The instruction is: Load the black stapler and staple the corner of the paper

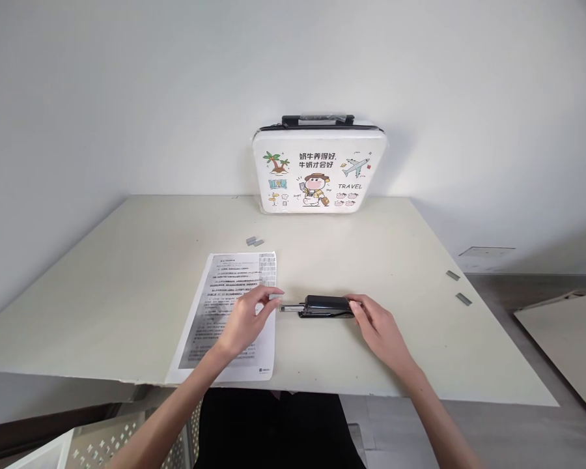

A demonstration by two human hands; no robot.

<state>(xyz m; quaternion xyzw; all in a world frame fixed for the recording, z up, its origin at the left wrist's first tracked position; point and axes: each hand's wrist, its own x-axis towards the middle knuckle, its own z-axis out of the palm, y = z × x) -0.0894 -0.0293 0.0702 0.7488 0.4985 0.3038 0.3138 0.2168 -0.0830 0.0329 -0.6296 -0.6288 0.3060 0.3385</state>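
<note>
Two bare hands were placed about a black stapler [327,303], which lay near the middle of the pale table [127,293] and is taken as the centre of the dial. Its narrow metal tray [293,308] projected at nine o'clock. The right hand [378,326], at three o'clock, was closed round the stapler's rear end. The left hand [247,316], at nine o'clock, pinched a small pale strip [275,296], apparently of staples, just beside the tray's outer end; contact between the two could not be determined. Judged from this arrangement, the opening stage was complete and a strip had been chosen; seating it and shutting the tray were not yet done. The printed sheet [268,352], at nine o'clock, lay partly beneath the left hand and forearm; no staple could be made out on it. Two loose grey pieces [251,241] lay between ten and eleven o'clock, and two similar pieces [463,299] near three o'clock, apparently unused. A white case [317,146] stood at twelve o'clock.
</note>
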